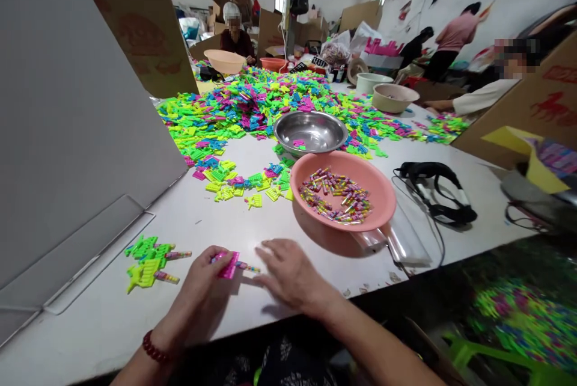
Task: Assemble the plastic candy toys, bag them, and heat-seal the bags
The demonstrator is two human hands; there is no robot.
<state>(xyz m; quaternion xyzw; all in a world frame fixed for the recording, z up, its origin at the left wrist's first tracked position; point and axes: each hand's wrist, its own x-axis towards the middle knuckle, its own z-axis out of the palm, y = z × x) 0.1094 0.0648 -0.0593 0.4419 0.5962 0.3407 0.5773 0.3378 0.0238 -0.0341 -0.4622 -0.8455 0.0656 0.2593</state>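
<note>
Between the thumb and fingers of my left hand [211,270] is a flat pink plastic toy piece [229,266]. A thin tube of colourful beads [247,267] sticks out of its right side. My right hand [288,272] is just right of the tube's tip, fingers spread and apart, with nothing visible in them. Left of my hands lie green toy pieces [146,249] and a yellow toy piece [143,275], with similar tubes sticking out. Beyond my right hand stands a pink plastic basin [387,199] holding many small bead tubes [338,193].
A steel bowl [311,127] stands behind the pink basin, before a large heap of coloured toy pieces [252,97]. Cardboard box sides [144,25] rise at left and right. A black strap headset [437,193] lies at right. Other people sit or stand farther back.
</note>
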